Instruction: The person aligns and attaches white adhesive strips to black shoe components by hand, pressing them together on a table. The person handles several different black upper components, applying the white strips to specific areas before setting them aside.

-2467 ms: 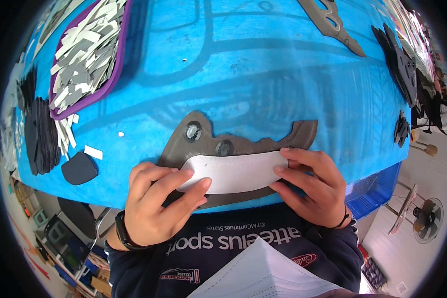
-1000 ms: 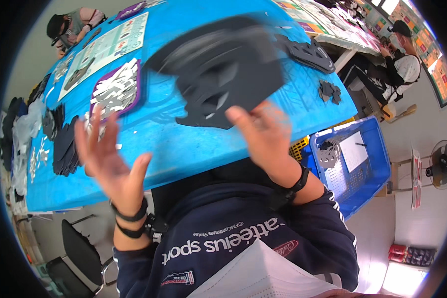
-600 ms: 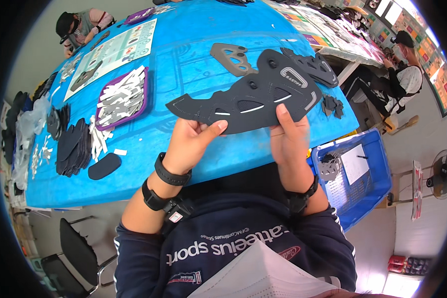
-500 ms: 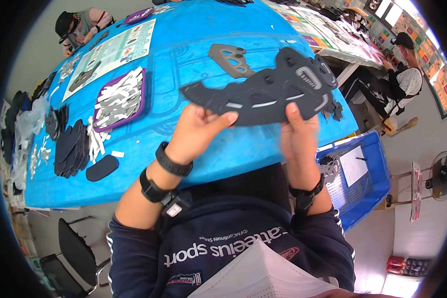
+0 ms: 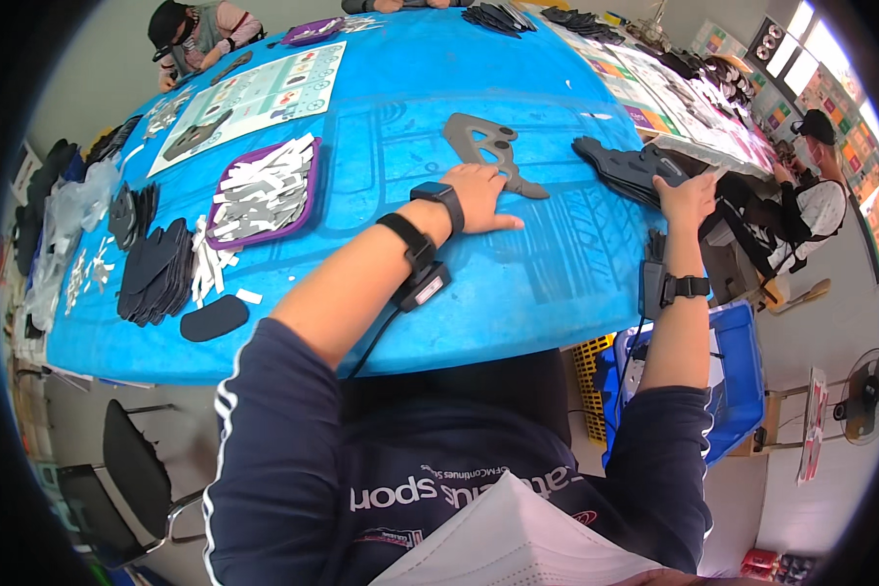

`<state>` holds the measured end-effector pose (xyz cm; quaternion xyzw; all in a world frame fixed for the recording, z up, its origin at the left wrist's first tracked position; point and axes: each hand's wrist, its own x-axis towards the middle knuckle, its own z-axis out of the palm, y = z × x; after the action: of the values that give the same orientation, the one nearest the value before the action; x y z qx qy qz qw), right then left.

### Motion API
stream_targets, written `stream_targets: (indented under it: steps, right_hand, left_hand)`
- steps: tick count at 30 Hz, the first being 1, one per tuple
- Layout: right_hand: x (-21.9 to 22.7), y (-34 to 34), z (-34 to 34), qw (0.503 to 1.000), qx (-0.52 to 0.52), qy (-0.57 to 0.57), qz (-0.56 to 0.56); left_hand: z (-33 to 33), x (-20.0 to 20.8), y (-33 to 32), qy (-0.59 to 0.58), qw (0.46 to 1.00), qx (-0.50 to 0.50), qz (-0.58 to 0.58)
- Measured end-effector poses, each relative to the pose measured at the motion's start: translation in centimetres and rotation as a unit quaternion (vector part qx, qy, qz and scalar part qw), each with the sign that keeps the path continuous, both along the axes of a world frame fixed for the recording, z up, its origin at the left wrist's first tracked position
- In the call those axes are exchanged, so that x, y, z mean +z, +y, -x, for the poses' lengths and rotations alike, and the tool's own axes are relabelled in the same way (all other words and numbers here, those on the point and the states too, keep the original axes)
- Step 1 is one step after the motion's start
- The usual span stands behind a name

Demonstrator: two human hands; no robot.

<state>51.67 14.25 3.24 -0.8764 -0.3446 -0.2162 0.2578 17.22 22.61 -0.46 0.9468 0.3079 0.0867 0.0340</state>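
Observation:
My left hand (image 5: 481, 197) is open, palm down over the blue-covered table. Its thumb is stretched to the side, and its fingertips reach the lower left edge of a flat grey cut-out shoe upper piece (image 5: 481, 137). That piece has several openings and lies alone on the cloth. Near the table's right edge, my right hand (image 5: 689, 201) is closed on the right end of a black shoe upper piece (image 5: 620, 168), thumb on top. The black material looks layered there; whether it is one piece or several, I cannot tell.
A purple tray (image 5: 314, 186) of white and grey strips stands left of centre. Beside it lie stacked black pads (image 5: 156, 273) and a single black oval pad (image 5: 215, 318). A printed sheet (image 5: 264, 98) lies farther back. Below the right edge is a blue crate (image 5: 742, 381). Co-workers sit around.
Both hands held the black piece up at the centre. The left hand has let go and moved forward to the grey piece; the right has carried the black piece to the table's right edge.

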Motion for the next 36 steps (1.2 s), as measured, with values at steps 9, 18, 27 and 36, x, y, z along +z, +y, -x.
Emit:
stream_targets:
  steps: [9,18,27,36]
  right_hand:
    - [-1.4,-9.6,13.0,0.843,0.538,0.007,-0.016]
    - [-2.5,-12.4,23.7,0.419,0.667,0.615,-0.041]
    - [-2.4,-13.4,26.1,0.744,0.59,0.295,-0.107]
    - [-6.0,-10.3,21.1,0.707,0.474,0.431,-0.299]
  left_hand:
    - [11.1,5.1,-14.8,-0.123,0.97,-0.212,-0.001]
    - [18.4,6.4,-18.7,-0.687,0.665,-0.008,0.294]
    - [20.0,3.2,-17.9,-0.508,0.792,0.205,0.27]
    - [28.0,7.2,-10.0,-0.399,0.883,0.217,0.117]
